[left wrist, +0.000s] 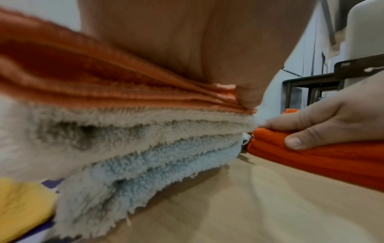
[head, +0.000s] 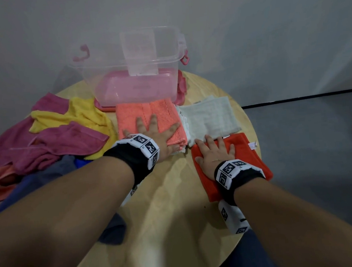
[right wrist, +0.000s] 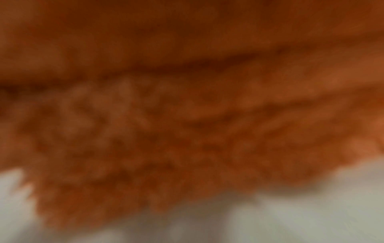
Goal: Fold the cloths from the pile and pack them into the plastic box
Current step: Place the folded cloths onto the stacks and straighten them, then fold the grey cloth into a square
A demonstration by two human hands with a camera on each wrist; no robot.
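At the middle of the head view, the left hand (head: 157, 132) is pressing flat, fingers spread wide, on a folded coral cloth (head: 161, 115) that is topping a stack; the left wrist view is showing a cream cloth (left wrist: 129, 129) and a pale blue cloth (left wrist: 158, 157) lying under it. Just right of centre, the right hand (head: 213, 154) is lying open, fingers straight, on a folded red-orange cloth (head: 243, 149) whose far edge is touching a folded pale green cloth (head: 207, 118). That red-orange cloth is reaching close to the right rim of the round wooden table (head: 171, 197), while bare tabletop is lying open in the lower centre between the two forearms. Toward the upper centre, the clear plastic box (head: 128, 74) is standing open on its pink lid, a label on its far wall too blurred for reading. Along the left of the frame, the pile of unfolded cloths (head: 51, 139) is spilling past the table edge, showing magenta, yellow, coral and dark blue pieces. The right wrist view is showing only blurred orange fabric
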